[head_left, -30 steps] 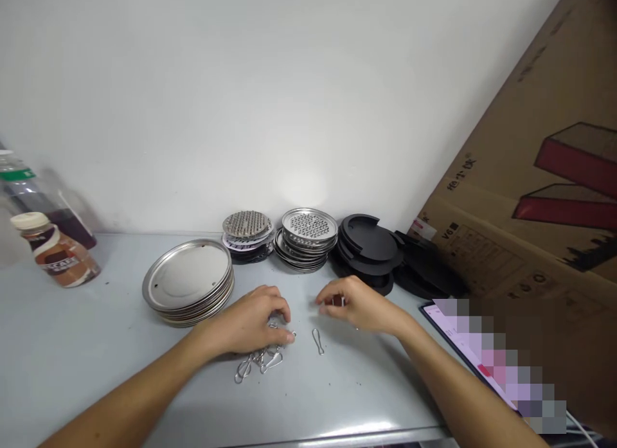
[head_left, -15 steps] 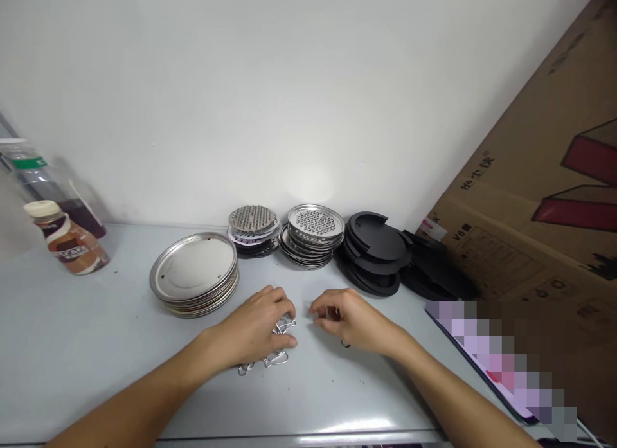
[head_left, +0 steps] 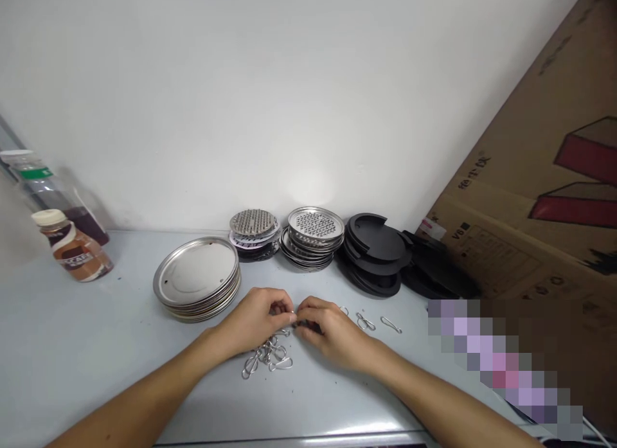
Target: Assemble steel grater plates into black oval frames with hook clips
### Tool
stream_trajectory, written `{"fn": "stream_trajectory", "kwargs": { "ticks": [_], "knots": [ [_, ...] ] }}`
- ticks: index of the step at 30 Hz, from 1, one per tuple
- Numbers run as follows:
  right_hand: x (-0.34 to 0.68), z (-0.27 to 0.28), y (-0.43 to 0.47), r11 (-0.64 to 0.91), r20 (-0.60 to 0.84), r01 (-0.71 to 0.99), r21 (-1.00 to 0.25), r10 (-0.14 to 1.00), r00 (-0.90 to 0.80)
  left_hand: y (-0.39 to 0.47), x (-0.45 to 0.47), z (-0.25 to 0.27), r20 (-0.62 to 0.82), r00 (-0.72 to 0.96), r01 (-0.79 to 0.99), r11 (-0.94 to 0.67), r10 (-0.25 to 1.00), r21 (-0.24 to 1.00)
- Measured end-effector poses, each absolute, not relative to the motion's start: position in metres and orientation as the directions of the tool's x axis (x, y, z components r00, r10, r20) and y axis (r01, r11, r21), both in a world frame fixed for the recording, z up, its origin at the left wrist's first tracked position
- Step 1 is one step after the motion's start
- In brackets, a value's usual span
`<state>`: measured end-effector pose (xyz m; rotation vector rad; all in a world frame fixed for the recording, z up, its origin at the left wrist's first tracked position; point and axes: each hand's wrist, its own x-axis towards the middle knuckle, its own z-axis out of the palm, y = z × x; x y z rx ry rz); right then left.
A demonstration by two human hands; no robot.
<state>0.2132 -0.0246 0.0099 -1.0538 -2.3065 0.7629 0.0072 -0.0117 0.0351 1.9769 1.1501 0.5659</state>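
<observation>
Fingertip to fingertip, my two hands meet low over the grey table. My left hand (head_left: 263,316) is closed in a pinch, and a small bit of metal, seemingly a wire clip, shows at its fingertips. The curled fingers of my right hand (head_left: 332,332) press together against the left fingertips; whatever they grip is hidden. A loose pile of bent wire clips (head_left: 267,357) lies just below my left hand. Beyond the right hand lie a crossed wire clip (head_left: 366,321), a single long wire clip (head_left: 391,324) and another one partly covered by my hand.
Along the wall stand a stack of round metal lids (head_left: 197,274), grater discs (head_left: 253,223), rimmed metal grater plates (head_left: 316,226) and black round plastic parts (head_left: 378,242). Bottles (head_left: 80,255) stand at far left. A large cardboard box (head_left: 520,229) leans at right beside a blurred-out item.
My left hand has risen off the wire clips and closed. My right hand has moved left to meet it, uncovering clips on its far side. The view has shifted slightly.
</observation>
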Motion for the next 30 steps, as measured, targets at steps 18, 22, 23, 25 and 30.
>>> {"fn": "stream_trajectory", "kwargs": {
  "ticks": [18,22,23,25,30],
  "knots": [
    [0.227,0.017,-0.014,0.123,0.077,0.082,-0.989,0.902,-0.426,-0.012,0.009,0.043,-0.015,0.46,0.233,-0.105,0.888,0.967],
    [0.225,0.031,-0.026,0.399,0.281,0.321,-0.859,0.891,-0.356,-0.012,0.009,0.037,0.022,0.404,0.272,-0.143,0.915,0.952],
    [0.224,0.033,-0.028,0.434,0.321,0.359,-0.826,0.886,-0.333,-0.012,0.009,0.036,0.04,0.394,0.286,-0.164,0.918,0.944],
    [0.221,0.034,-0.032,0.479,0.391,0.405,-0.779,0.876,-0.282,-0.012,0.01,0.033,0.094,0.377,0.322,-0.226,0.921,0.92],
    [0.21,0.023,-0.03,0.517,0.487,0.478,-0.71,0.851,-0.197,-0.013,0.015,0.022,0.386,0.28,0.461,-0.476,0.879,0.749]
  ]
}}
